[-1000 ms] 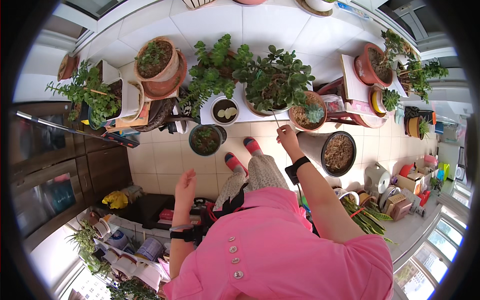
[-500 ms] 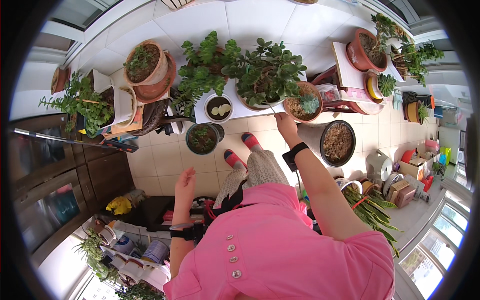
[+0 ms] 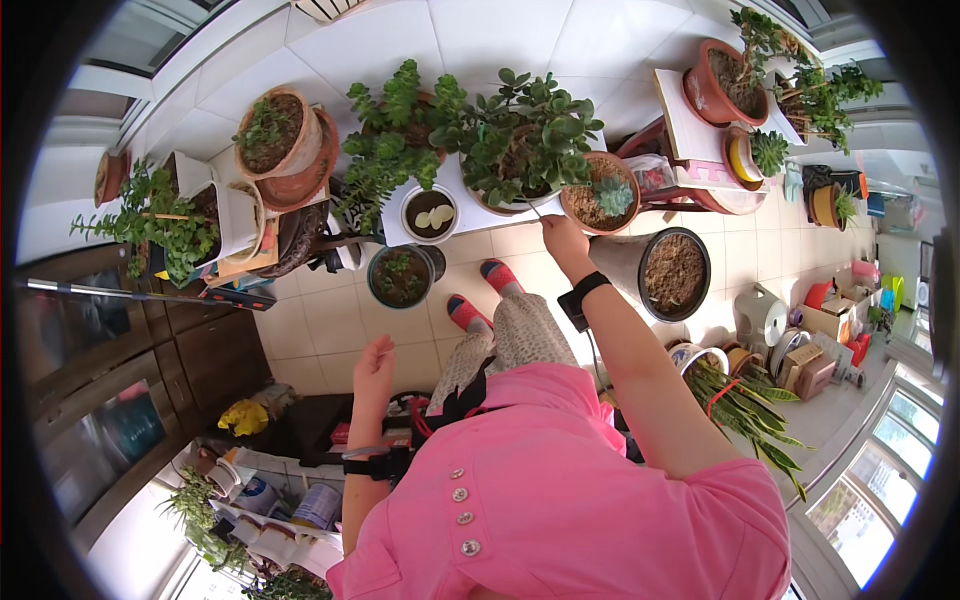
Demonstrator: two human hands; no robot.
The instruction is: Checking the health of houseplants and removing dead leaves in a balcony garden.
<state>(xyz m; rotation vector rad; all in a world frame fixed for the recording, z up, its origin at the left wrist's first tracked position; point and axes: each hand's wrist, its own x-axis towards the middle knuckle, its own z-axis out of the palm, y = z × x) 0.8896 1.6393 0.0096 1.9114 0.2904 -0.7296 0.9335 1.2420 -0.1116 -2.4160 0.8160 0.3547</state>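
Stick (image 3: 537,211) at one o'clock, beside a leafy plant (image 3: 515,140)
Right hand (image 3: 566,244), at two o'clock, pinches the stick; left hand (image 3: 373,372), at eight, hangs loosely curled, half open.

Potted shrub (image 3: 518,135) on tbl (image 3: 468,213), potted succulent (image 3: 612,195) to R, R hand (image 3: 566,243) in front, tub (image 3: 622,265) farther R
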